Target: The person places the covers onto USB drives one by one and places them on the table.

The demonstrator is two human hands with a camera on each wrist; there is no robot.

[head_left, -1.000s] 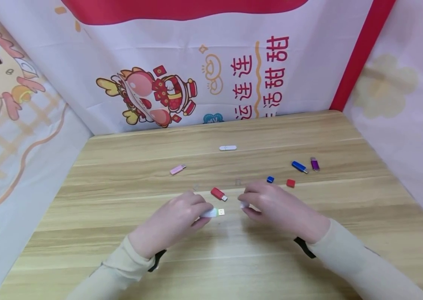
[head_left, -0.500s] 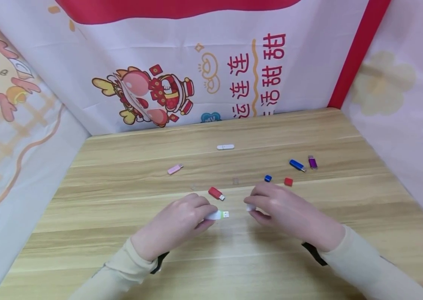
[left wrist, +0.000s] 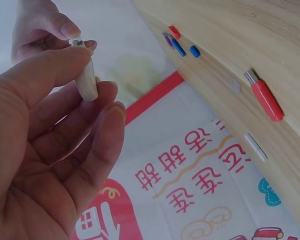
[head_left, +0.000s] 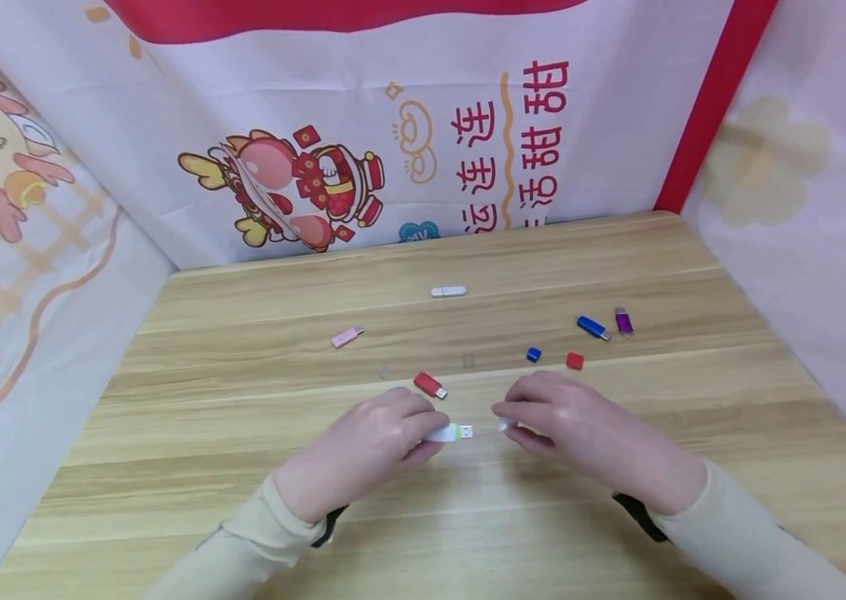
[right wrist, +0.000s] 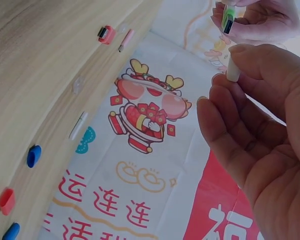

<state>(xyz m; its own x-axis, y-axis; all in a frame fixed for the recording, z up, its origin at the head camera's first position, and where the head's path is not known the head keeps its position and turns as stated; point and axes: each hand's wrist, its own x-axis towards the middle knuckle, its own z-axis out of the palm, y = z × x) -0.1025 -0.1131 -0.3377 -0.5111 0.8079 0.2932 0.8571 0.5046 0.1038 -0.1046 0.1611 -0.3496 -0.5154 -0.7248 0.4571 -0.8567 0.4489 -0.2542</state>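
My left hand (head_left: 370, 446) pinches a white USB stick (head_left: 443, 432) with a green band, its metal plug pointing right. In the left wrist view the stick (left wrist: 87, 80) lies between thumb and fingers. My right hand (head_left: 580, 425) pinches a small white cap (head_left: 505, 424) between thumb and fingertips; the right wrist view shows that cap (right wrist: 233, 70) plainly. A short gap parts the plug from the cap. Just behind my left hand, a red USB stick (head_left: 431, 385) lies uncapped on the wooden table (head_left: 468, 533).
Farther back lie a white stick (head_left: 448, 292), a pink USB stick (head_left: 347, 337), a blue USB stick (head_left: 593, 327) and a purple one (head_left: 623, 322). A blue cap (head_left: 533, 354), a red cap (head_left: 575, 361) and a clear cap (head_left: 468, 360) lie nearer. Printed cloth hangs behind the table.
My left hand has moved right with the white USB stick. The right hand has also shifted slightly right, still holding the cap. The camera view has drifted a little.
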